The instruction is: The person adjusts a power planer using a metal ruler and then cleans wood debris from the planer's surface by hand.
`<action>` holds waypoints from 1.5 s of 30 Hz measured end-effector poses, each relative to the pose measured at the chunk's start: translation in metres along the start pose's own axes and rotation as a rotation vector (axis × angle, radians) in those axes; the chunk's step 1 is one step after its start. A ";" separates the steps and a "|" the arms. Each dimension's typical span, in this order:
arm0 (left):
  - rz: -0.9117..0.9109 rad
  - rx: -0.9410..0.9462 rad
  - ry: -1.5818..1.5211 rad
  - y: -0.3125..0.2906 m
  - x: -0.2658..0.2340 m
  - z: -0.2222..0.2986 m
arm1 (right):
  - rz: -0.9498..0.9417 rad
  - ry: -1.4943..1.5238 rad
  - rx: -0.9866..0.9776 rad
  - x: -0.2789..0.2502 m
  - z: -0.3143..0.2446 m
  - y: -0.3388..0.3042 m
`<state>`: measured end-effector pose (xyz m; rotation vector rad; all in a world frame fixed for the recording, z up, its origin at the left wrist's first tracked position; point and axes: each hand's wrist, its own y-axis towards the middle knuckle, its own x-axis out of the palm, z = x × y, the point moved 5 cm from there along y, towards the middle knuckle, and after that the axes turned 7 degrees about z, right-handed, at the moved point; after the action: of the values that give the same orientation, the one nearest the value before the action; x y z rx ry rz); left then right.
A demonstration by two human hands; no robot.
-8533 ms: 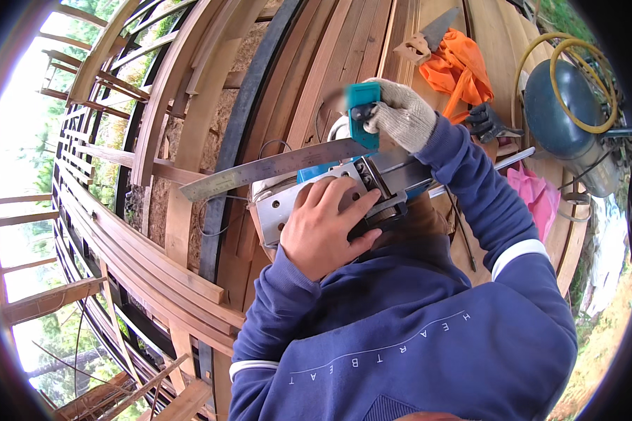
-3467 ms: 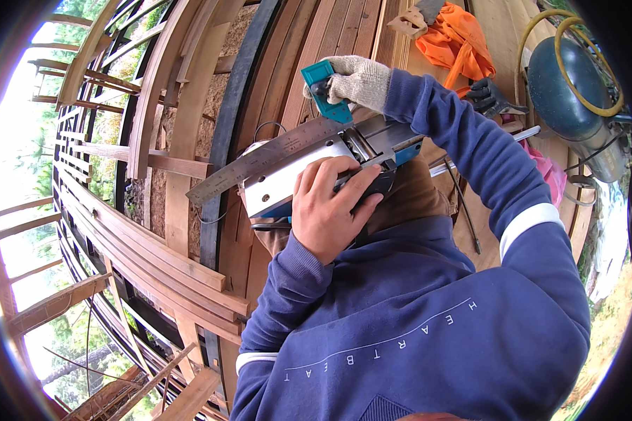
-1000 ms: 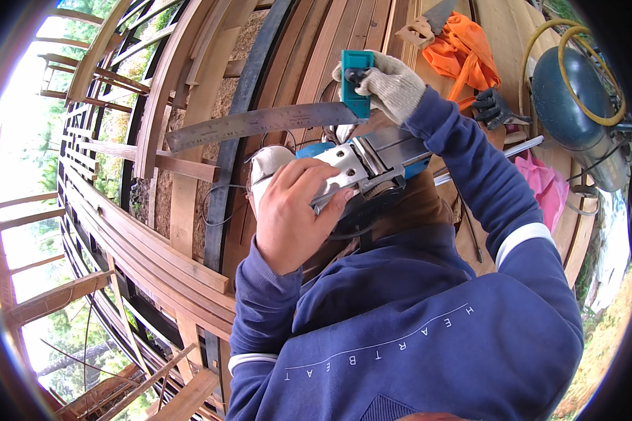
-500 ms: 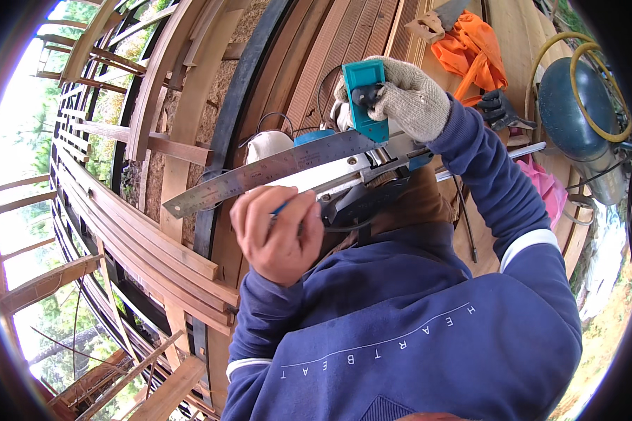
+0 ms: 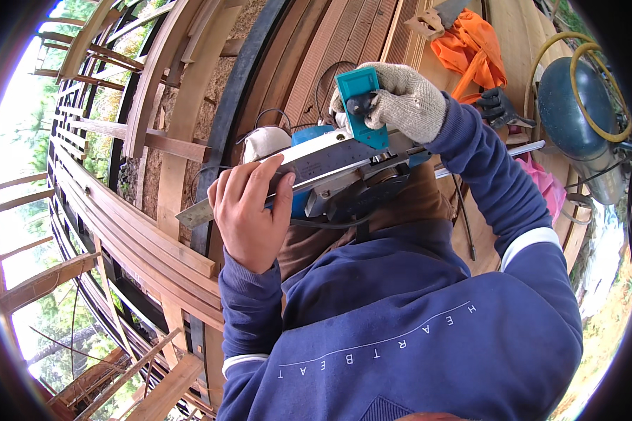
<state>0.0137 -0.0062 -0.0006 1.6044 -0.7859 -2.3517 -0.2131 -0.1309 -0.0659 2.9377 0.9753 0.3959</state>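
My right hand (image 5: pixel 409 105), in a knitted glove, grips the teal stock of a try square (image 5: pixel 369 132), its thumb and fingers by a dark knob on it. The steel blade (image 5: pixel 196 214) runs left along the flat metal sole of a blue-and-black power tool, which looks like an electric planer (image 5: pixel 330 149) turned sole up over my lap. My bare left hand (image 5: pixel 242 214) is closed around the blade near its far end, fingertips over the upper edge and thumb in front. The blade's tip sticks out left of this hand. Part of the planer is hidden behind the square.
Long wooden boards (image 5: pixel 330 56) lie ahead, and stacked planks (image 5: pixel 140 231) run along the left. To the right are a handsaw (image 5: pixel 428 21), an orange cloth (image 5: pixel 470 52), a black glove (image 5: pixel 497 109), a pink bag (image 5: pixel 541 182) and a dark tank (image 5: pixel 576 102) with a yellow hose.
My left hand has moved left and up, from beside the planer onto the square's blade. The blade has come down against the sole, and the teal stock has tilted and lowered slightly.
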 end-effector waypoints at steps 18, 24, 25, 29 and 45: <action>-0.033 -0.033 -0.027 0.003 0.003 0.003 | -0.026 0.032 0.029 -0.008 0.009 0.000; -0.036 -0.032 -0.029 0.003 0.003 0.004 | -0.076 0.077 -0.018 -0.013 0.017 0.000; -0.035 -0.031 -0.028 0.004 0.003 0.004 | -0.081 0.072 -0.023 -0.013 0.017 0.000; -0.034 -0.029 -0.027 0.003 0.003 0.004 | -0.077 0.074 -0.016 -0.013 0.018 0.000; -0.006 0.000 -0.033 0.001 0.006 0.001 | -0.031 0.056 -0.032 -0.006 0.008 0.000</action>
<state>0.0101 -0.0093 -0.0044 1.5741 -0.7886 -2.3883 -0.2152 -0.1341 -0.0749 2.8938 1.0089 0.4910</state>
